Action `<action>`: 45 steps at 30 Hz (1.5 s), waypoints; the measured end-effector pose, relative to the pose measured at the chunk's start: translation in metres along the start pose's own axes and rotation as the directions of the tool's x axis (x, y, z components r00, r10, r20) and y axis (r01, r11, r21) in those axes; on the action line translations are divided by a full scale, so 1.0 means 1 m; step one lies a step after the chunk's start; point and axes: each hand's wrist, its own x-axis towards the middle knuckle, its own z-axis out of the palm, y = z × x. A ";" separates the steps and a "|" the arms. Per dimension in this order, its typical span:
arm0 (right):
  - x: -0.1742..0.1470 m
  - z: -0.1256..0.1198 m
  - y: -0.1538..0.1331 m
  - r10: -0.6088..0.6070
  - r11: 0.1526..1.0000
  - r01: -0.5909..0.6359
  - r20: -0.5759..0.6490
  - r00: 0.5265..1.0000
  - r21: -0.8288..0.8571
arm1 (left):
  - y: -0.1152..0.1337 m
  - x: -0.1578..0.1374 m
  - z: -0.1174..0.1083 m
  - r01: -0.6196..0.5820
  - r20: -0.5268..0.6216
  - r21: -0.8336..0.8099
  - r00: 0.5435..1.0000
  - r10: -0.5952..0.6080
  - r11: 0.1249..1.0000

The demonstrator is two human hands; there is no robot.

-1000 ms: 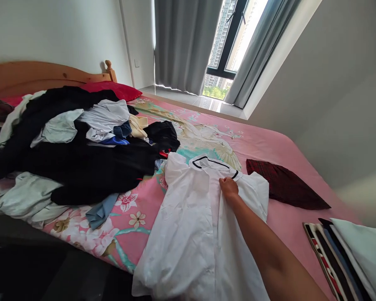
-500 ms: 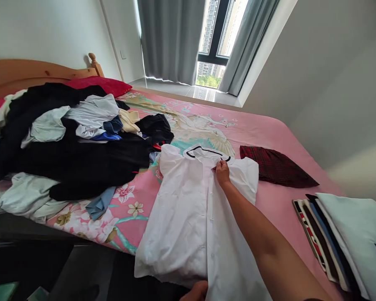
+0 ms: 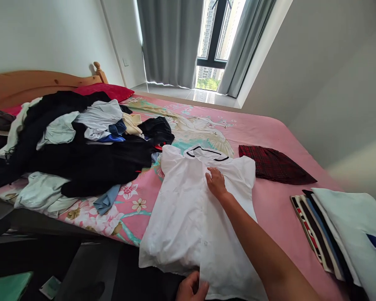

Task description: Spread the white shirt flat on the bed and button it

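Note:
A white short-sleeved shirt (image 3: 178, 209) with dark trim at its collar lies spread front-up on the bed, its lower end reaching over the near edge. My right hand (image 3: 216, 184) rests on the upper front, just below the collar, with its fingers stretched out over the cloth. At the bottom of the view, my left hand (image 3: 192, 286) pinches the hem of the shirt by the lower end of the button strip. Part of the left hand falls outside the view.
A heap of mixed clothes (image 3: 106, 156) covers the bed's left side. Right of the shirt lie a dark red plaid garment (image 3: 274, 164) and a stack of folded clothes (image 3: 347, 221). The pink bedsheet (image 3: 269, 125) runs toward the curtained window.
My right hand has let go of the shirt near the collar and moved slightly down onto its front. The two front edges now lie closer together. My left hand shows more.

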 end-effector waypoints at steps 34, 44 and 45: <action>-0.255 -0.029 -0.008 0.221 0.490 -0.298 0.214 0.951 0.819 | 0.080 0.004 0.004 -0.260 -0.022 0.852 0.850 0.527 0.455; -0.256 -0.028 -0.008 0.227 0.467 -0.287 0.200 0.953 0.836 | 0.101 0.042 -0.022 -0.121 -0.233 0.460 0.940 0.251 0.880; -0.256 -0.027 -0.008 0.228 0.476 -0.283 0.193 0.954 0.833 | 0.103 0.044 -0.031 -0.106 -0.249 0.410 0.942 0.223 0.906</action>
